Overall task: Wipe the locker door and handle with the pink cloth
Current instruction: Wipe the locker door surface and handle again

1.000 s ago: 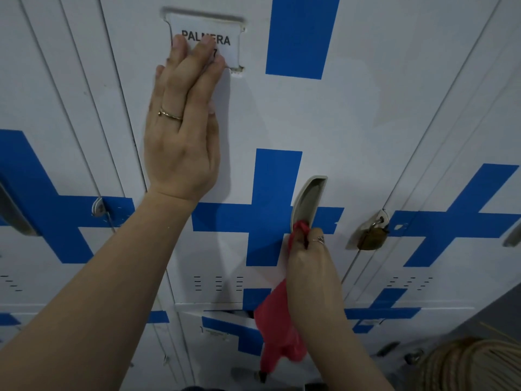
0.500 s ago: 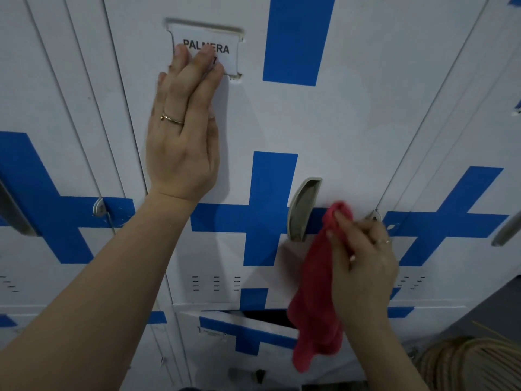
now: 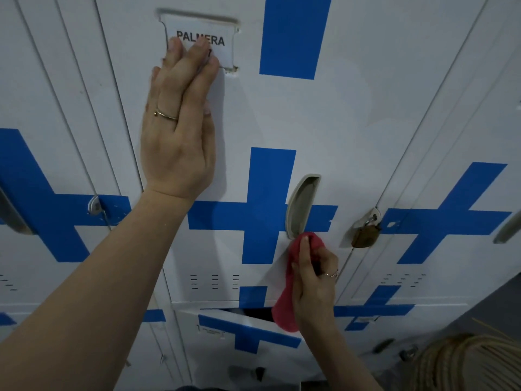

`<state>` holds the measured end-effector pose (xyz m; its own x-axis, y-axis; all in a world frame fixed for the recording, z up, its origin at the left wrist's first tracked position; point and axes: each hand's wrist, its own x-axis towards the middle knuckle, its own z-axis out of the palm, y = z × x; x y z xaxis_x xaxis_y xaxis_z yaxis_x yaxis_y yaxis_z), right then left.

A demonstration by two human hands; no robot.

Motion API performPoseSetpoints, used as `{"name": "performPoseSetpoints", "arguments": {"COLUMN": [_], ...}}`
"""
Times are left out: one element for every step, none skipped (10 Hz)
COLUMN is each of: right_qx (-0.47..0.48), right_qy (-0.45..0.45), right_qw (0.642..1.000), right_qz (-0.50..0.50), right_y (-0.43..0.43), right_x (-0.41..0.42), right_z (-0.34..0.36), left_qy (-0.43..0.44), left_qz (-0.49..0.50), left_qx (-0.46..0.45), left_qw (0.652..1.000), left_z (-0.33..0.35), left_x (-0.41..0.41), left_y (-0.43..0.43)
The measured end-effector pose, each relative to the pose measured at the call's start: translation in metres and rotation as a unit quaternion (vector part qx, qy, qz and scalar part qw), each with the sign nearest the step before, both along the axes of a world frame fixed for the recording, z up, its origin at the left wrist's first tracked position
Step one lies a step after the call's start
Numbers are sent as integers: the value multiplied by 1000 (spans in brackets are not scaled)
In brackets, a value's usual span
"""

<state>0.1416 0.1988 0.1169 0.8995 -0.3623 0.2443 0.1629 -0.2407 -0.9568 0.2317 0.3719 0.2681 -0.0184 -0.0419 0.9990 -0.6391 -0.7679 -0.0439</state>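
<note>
White lockers with blue crosses filling head view. Bracing locker door (image 3: 352, 122) with flat, fingers-together left hand (image 3: 177, 142). Pinching pink cloth (image 3: 293, 280) in right hand (image 3: 313, 277), dabbing handle (image 3: 301, 207) bottom lip. Best pressing into recess, avoiding padlock (image 3: 365, 234).

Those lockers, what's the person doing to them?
Someone is cleaning a white locker door with blue crosses. The right hand holds a pink cloth bunched against the lower end of the recessed handle, with the rest of the cloth hanging down. The left hand lies flat on the door, fingertips over the name label. A brass padlock hangs at the door's right edge.
</note>
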Motion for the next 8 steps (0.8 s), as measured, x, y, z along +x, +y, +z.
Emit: {"name": "performPoseSetpoints", "arguments": {"right_qx": [-12, -17, -131, -172, -17, 102, -8, -63], "right_qy": [65, 86, 19, 8, 86, 67, 60, 59], "right_qw": [998, 996, 983, 981, 996, 992, 988, 994], "right_qz": [9, -9, -123, -91, 9, -39, -139, -69], "right_y": [-10, -29, -39, -40, -42, -51, -54, -52], "right_x": [-12, -17, -8, -4, -15, -16, -9, -9], "right_z": [-18, -36, -33, -33, -32, -31, -40, -45], "left_qy": [-4, -6, -3, -10, -8, -6, 5, 10], "left_qz": [0, -1, -6, -3, -2, -5, -17, -14], "left_qx": [-3, 2, 3, 6, 4, -3, -11, -8], "left_qw": [1000, 1000, 1000, 1000, 1000, 1000, 1000, 1000], "left_z": [0, -1, 1, -1, -2, -1, -1, -3], "left_x": [-2, -4, -3, -2, -2, -2, -2, -1], "left_y": [-3, -2, -3, -3, -2, -3, -4, -2]}}
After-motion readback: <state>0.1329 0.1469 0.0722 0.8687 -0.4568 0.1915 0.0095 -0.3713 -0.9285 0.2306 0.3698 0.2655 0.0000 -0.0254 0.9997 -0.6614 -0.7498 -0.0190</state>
